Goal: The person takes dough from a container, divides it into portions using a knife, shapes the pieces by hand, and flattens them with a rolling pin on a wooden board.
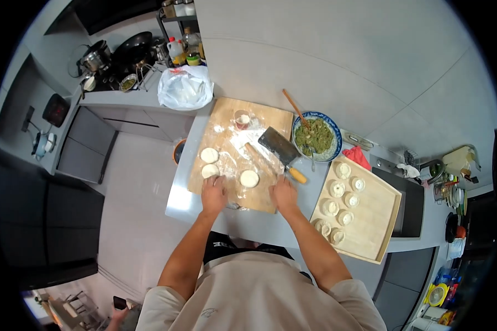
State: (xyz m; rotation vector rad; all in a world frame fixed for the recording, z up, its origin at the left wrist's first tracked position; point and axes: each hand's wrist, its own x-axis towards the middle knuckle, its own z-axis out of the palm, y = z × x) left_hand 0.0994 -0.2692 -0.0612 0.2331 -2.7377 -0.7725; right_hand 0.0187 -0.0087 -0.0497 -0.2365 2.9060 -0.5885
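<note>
My left hand (213,192) is closed at the edge of a dough disc (209,171) on the floured wooden board (237,113). Another disc (209,155) lies just above it, and a third (249,179) sits between my hands. My right hand (283,192) has its fingers curled at the lower end of a rolling pin (259,158), which lies slanted on the board. Beside the pin rests a cleaver (279,145) with a yellow handle. A small cup (241,119) stands near the board's top.
Right of the board are a patterned bowl of green filling (315,137) with a wooden utensil and a spoon, and a wooden tray (374,220) holding several round dough pieces. A white plastic bag (185,88) sits at upper left. Another person's hand (119,313) holds a phone at lower left.
</note>
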